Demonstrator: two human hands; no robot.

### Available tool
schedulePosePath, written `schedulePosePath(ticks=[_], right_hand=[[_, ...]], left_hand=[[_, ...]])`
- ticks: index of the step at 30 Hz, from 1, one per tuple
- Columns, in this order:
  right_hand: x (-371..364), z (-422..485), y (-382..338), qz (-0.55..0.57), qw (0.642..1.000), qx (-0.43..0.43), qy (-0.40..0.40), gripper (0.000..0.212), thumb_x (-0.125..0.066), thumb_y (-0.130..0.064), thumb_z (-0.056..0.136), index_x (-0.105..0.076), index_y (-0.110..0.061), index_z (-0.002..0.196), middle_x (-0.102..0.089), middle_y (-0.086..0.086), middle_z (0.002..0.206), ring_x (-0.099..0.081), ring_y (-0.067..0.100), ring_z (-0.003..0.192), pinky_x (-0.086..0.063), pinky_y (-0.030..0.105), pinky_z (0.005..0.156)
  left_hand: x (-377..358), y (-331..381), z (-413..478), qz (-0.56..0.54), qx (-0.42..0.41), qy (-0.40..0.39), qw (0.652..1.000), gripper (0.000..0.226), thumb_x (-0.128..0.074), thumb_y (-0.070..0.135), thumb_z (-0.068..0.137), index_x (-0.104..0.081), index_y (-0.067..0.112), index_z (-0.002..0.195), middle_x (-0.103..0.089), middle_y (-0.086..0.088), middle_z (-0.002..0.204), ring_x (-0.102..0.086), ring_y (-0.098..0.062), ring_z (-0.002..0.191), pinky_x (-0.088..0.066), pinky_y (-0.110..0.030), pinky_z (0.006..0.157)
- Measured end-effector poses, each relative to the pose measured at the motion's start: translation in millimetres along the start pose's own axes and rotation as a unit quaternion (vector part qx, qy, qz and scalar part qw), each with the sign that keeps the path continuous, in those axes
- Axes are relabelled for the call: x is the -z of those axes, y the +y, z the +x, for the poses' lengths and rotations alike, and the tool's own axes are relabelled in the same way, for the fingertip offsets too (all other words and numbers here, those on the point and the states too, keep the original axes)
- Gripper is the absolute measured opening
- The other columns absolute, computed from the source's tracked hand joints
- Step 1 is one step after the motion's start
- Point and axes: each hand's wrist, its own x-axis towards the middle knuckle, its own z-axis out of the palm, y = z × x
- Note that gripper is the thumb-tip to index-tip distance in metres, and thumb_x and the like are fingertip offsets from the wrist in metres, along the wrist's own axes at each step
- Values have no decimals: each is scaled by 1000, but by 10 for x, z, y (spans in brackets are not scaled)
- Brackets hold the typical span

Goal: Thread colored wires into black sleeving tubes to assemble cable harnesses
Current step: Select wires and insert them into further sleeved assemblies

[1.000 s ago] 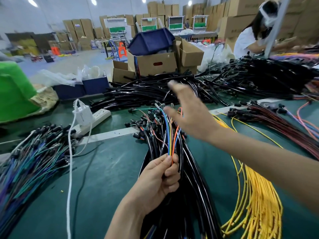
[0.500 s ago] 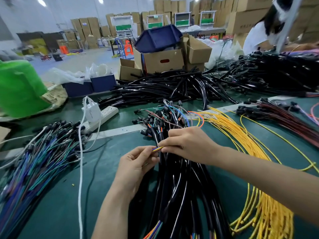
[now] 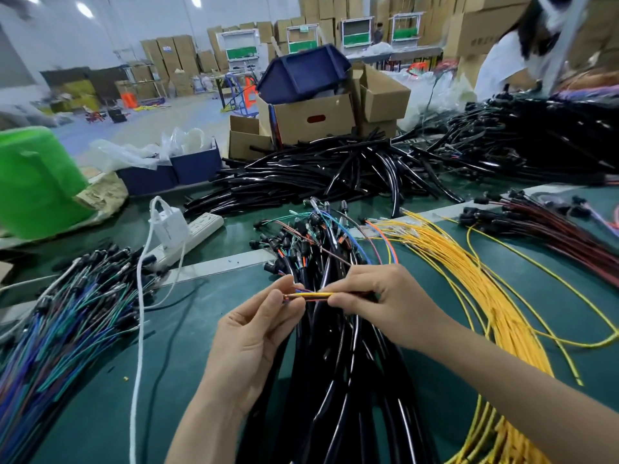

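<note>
Left hand [image 3: 254, 333] and right hand [image 3: 392, 306] each close a fingertip grip on the wires [image 3: 313, 296], held level just above the tubes [image 3: 335, 380] on the surface [image 3: 100, 396]; uneven ends could splay and snag at a tube mouth; a loosened pinch could drop a strand.

Warehouse hall: pale floor [image 3: 174, 115], stacked cardboard boxes [image 3: 174, 55] along wall, ceiling lights [image 3: 84, 9].

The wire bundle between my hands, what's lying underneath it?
Under the wire bundle, pinched by the left hand and right hand, lies a heap of black sleeved harnesses on the green mat. The mat beneath that heap is covered.
</note>
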Motion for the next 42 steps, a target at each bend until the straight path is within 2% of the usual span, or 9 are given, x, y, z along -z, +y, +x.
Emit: schedulePosePath(ticks=[4, 9, 13, 18, 24, 28, 35, 39, 42], right_hand=[[56, -39, -19, 38, 999, -23, -12, 20, -64, -8, 88, -74, -11, 106, -61, -9, 73, -57, 3, 68, -39, 13, 65], [159, -66, 1, 114, 992, -21, -47, 26, -59, -11, 90, -71, -23, 110, -72, -8, 86, -63, 2, 81, -45, 16, 74], [226, -106, 137, 272, 958, -91, -12, 27, -58, -18, 87, -73, -36, 100, -71, -8, 75, -48, 4, 61, -36, 16, 60], [331, -119, 354, 438, 885, -154, -29, 25, -59, -17, 87, -73, -23, 107, -68, 5, 77, -45, 20, 71, -39, 18, 63], [327, -92, 471, 560, 808, -182, -15, 13, -68, -15, 78, -73, -24, 85, -70, 12, 74, -47, 24, 70, -38, 20, 58], [319, -104, 516, 583, 789, -192, -12, 12, -66, -12, 78, -73, -21, 80, -70, 15, 73, -50, 16, 58, -37, 19, 54], [320, -121, 540, 602, 778, -183, 3, 5, -65, -9, 80, -67, -13, 82, -68, 16, 72, -58, 11, 56, -38, 19, 50], [341, -118, 561, 590, 782, -199, 0, 9, -75, -18, 72, -74, -21, 80, -68, 12, 72, -56, 12, 60, -33, 20, 53], [338, -107, 603, 607, 761, -227, 29, 10, -74, -16, 67, -76, -18, 77, -66, 11, 66, -47, 11, 53, -31, 17, 48]], left_hand=[[-163, -9, -34, 70, -63, 10, 995, 20, -61, 14, 72, -79, 15, 81, -74, -11, 91, -72, -15, 73, -55, -17, 65], [-413, 225, -41, 195, -128, -49, 971, 27, -67, 26, 65, -78, 23, 90, -75, -12, 86, -72, -19, 69, -55, -16, 65], [-672, 371, 101, 338, -147, -124, 921, 25, -65, 18, 67, -77, 26, 87, -75, -7, 82, -73, -22, 72, -54, -15, 67], [-796, 418, 365, 295, 27, -199, 934, 28, -73, 23, 63, -78, 16, 89, -74, -14, 93, -72, -22, 83, -56, -20, 71], [-866, 221, 668, 177, 166, -178, 954, 62, -96, 36, 34, -78, 11, 88, -68, -1, 67, -61, -4, 56, -56, -20, 64], [-862, 142, 710, 124, 198, -194, 953, 52, -96, 30, 39, -77, 9, 82, -73, -6, 85, -65, -6, 64, -56, -19, 60], [-886, 127, 711, 149, 198, -187, 951, 47, -96, 24, 40, -76, 5, 77, -72, -9, 79, -62, -6, 54, -57, -23, 66], [-952, 125, 718, 152, 243, -177, 942, 55, -96, 16, 38, -76, 3, 88, -72, -12, 80, -63, -9, 54, -57, -24, 64], [-1122, 251, 824, 267, 235, -206, 912, 40, -84, 16, 62, -74, 14, 101, -68, -4, 80, -53, -4, 50, -51, -17, 55]])
